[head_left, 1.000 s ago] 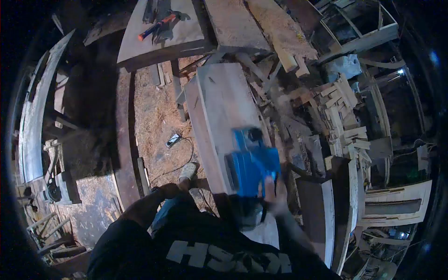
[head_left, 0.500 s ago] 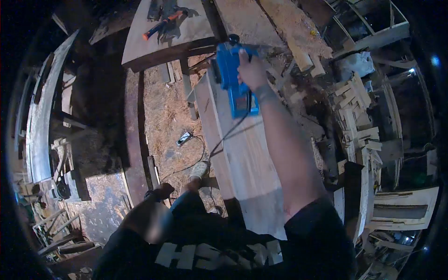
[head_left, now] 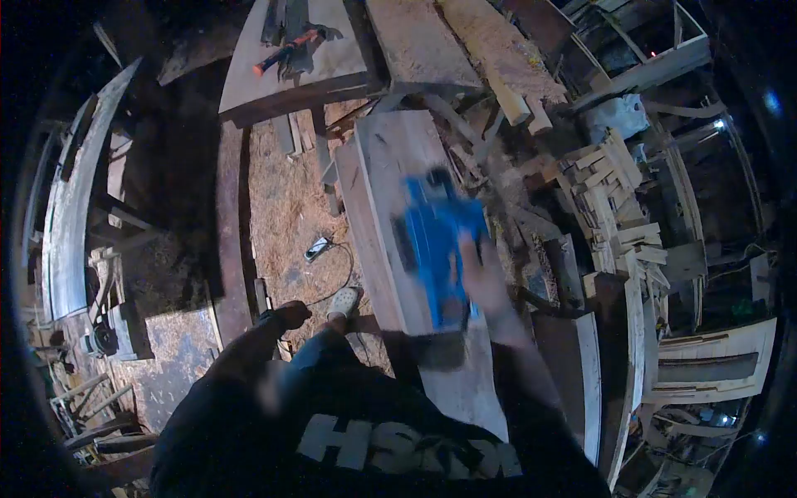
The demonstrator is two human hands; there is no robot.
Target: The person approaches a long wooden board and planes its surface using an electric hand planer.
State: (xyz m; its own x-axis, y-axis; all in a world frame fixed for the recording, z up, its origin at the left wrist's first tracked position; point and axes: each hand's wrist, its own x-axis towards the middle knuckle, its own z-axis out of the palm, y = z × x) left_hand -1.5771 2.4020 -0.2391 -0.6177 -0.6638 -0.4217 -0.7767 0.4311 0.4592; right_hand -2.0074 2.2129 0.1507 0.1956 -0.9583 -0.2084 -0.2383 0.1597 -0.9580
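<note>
A blue power tool (head_left: 436, 249), blurred by motion, rests on a long wooden plank (head_left: 403, 141). My right hand (head_left: 475, 270) is wrapped round the tool's handle at its right side. My left hand (head_left: 290, 315) hangs low at the left, beside my leg and away from the plank; its fingers are dark and too small to make out. A shoe (head_left: 344, 302) shows on the floor between my left hand and the plank.
An orange-and-black tool (head_left: 286, 51) lies on a thick board (head_left: 332, 62) at the top. A small device with a cable (head_left: 317, 248) is on the shavings-covered floor. Stacked wood pieces (head_left: 610, 178) stand at the right, and a long pale board (head_left: 75, 207) at the left.
My right hand has drawn the blue tool back along the plank toward my body, baring the plank's far end. My left hand has barely moved. The view has shifted slightly.
</note>
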